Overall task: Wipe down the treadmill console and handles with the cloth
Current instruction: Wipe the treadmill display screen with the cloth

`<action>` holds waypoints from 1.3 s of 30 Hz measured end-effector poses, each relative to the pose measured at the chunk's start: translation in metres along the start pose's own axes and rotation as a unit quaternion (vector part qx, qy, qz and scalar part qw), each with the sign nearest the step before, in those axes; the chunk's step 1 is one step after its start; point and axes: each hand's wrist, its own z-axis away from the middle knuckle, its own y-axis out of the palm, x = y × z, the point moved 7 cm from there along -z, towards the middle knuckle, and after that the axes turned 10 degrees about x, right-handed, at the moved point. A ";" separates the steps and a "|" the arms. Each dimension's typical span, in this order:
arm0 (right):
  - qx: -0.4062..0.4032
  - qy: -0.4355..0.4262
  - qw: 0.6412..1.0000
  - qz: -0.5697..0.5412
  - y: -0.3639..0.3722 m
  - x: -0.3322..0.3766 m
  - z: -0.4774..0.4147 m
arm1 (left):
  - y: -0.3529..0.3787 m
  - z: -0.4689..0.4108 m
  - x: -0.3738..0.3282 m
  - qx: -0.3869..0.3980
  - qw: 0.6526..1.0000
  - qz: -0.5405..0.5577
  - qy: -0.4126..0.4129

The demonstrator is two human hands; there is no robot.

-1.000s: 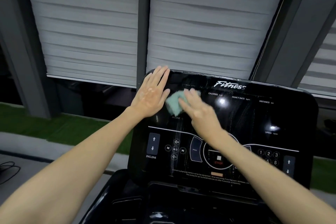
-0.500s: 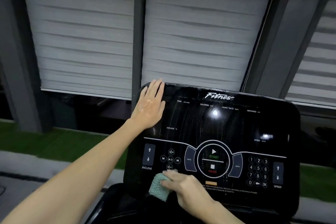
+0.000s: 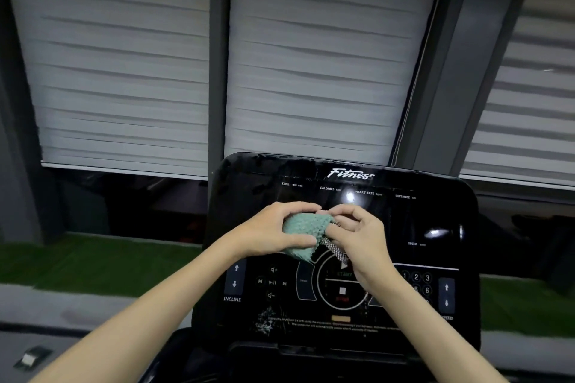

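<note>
**Both hands holding the green cloth in front of the console**

The person is holding the cloth [image 3: 303, 227] up in front of the middle of the treadmill console [image 3: 435, 221], just above the round START and STOP control. The left hand [image 3: 273, 235] is gripping the green bundle from the left side, with the fingers curling over its top and the thumb pressing from below. The right hand [image 3: 361, 236] is pinching the right edge of the cloth with curled fingertips. A grey woven strip [image 3: 334, 247] of the cloth is hanging down between the two hands. It cannot be told whether the cloth is touching the glass or is only near it.

The console is black and glossy and is leaning back. The word Fitness is showing at its top, and the INCLINE arrows are showing at the lower left. The right wrist is partly covering the number keys at the lower right. Behind the console, pale blinds [image 3: 124, 71] are hanging between dark frame posts [image 3: 217, 56], and a band of green turf [image 3: 93, 261] is lying below them.
</note>
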 end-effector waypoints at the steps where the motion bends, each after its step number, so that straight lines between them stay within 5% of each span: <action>1: -0.010 0.013 1.000 -0.009 -0.003 -0.003 0.001 | 0.001 -0.002 0.001 -0.017 1.000 -0.010 -0.009; 7: -0.002 0.071 0.997 0.018 -0.025 -0.021 -0.001 | 0.001 -0.011 0.006 -0.120 0.989 0.026 -0.079; 10: -0.039 -0.002 0.983 0.178 -0.053 -0.007 -0.008 | -0.011 -0.011 0.010 -0.177 0.978 0.040 -0.103; 14: -0.051 -0.133 0.882 0.450 -0.072 0.034 -0.022 | -0.049 -0.012 -0.017 -0.262 0.958 -0.078 -0.089; 18: -0.009 -0.207 0.789 0.578 -0.066 0.055 -0.054 | -0.090 -0.024 -0.040 -0.283 0.908 -0.268 -0.153; 28: 0.039 -0.267 0.705 0.656 -0.029 0.034 -0.107 | -0.072 -0.046 -0.041 -0.234 0.806 -0.532 -0.112; 33: 0.045 -0.263 0.683 0.680 -0.030 0.022 -0.107 | -0.057 -0.040 -0.028 -0.229 0.810 -0.539 -0.047; 37: 0.047 -0.272 0.652 0.707 -0.033 0.018 -0.107 | -0.075 -0.032 -0.027 -0.253 0.879 -0.404 -0.017; 39: 0.048 -0.276 0.645 0.711 -0.033 0.017 -0.107 | -0.083 -0.033 -0.032 -0.268 0.877 -0.399 -0.004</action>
